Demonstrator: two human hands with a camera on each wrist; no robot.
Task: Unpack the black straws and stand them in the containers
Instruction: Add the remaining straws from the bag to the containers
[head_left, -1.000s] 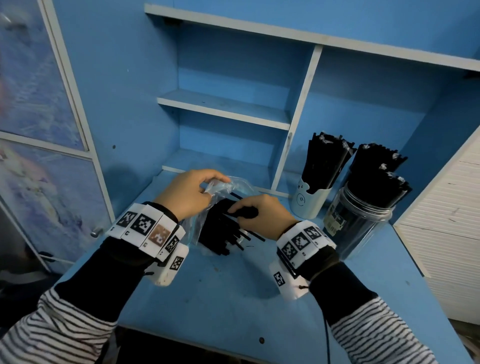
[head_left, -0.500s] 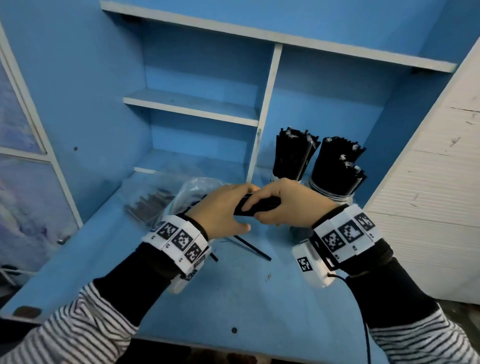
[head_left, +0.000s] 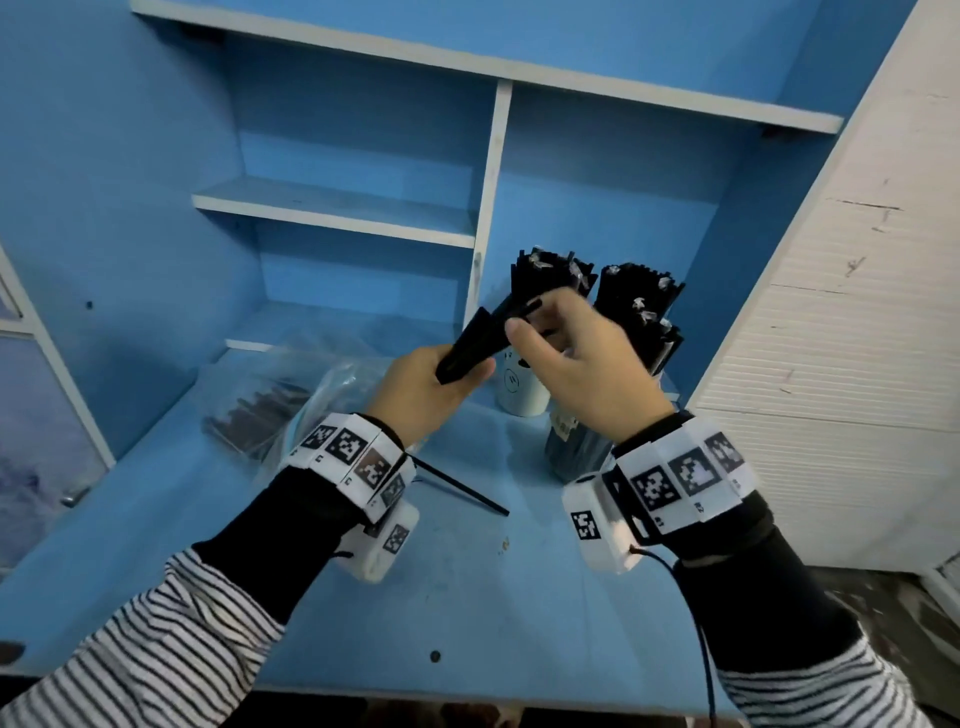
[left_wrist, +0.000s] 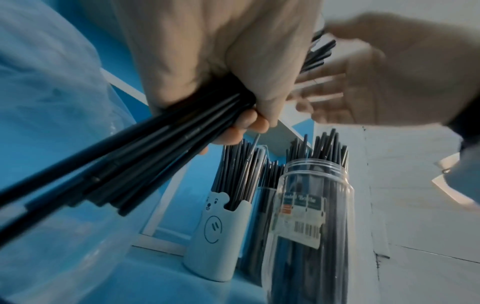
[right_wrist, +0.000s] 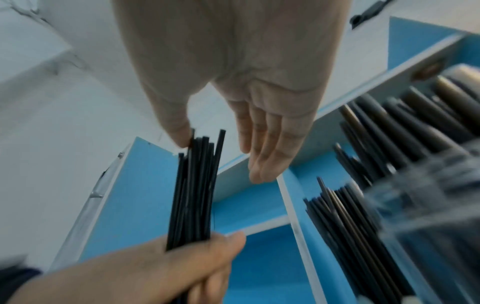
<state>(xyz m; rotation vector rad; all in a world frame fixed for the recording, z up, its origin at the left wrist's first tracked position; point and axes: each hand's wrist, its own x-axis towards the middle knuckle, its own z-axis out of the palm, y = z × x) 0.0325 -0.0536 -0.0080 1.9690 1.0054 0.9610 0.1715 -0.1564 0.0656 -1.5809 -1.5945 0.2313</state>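
Observation:
My left hand (head_left: 441, 379) grips a bundle of black straws (head_left: 480, 335) near its lower end, tilted up to the right above the table. My right hand (head_left: 540, 332) is at the bundle's upper ends, fingers (right_wrist: 262, 160) straight and thumb touching the tips of the straw bundle (right_wrist: 197, 185). Just behind stand a white bear-face cup (head_left: 519, 397) and a clear jar (head_left: 574, 452), both packed with upright black straws. In the left wrist view the bundle (left_wrist: 135, 162) crosses in front of the cup (left_wrist: 215, 236) and jar (left_wrist: 311, 222).
A clear plastic bag (head_left: 270, 402) with more black straws lies at the left of the blue table (head_left: 467, 597). One loose straw (head_left: 462, 488) lies on the table under my left wrist. Blue shelves (head_left: 332, 208) rise behind; a white cabinet (head_left: 841, 312) stands right.
The bundle came out of the bag and rose toward the containers, its far end tilting upward. My right hand let go of its grip and now has straight fingers at the straw tips.

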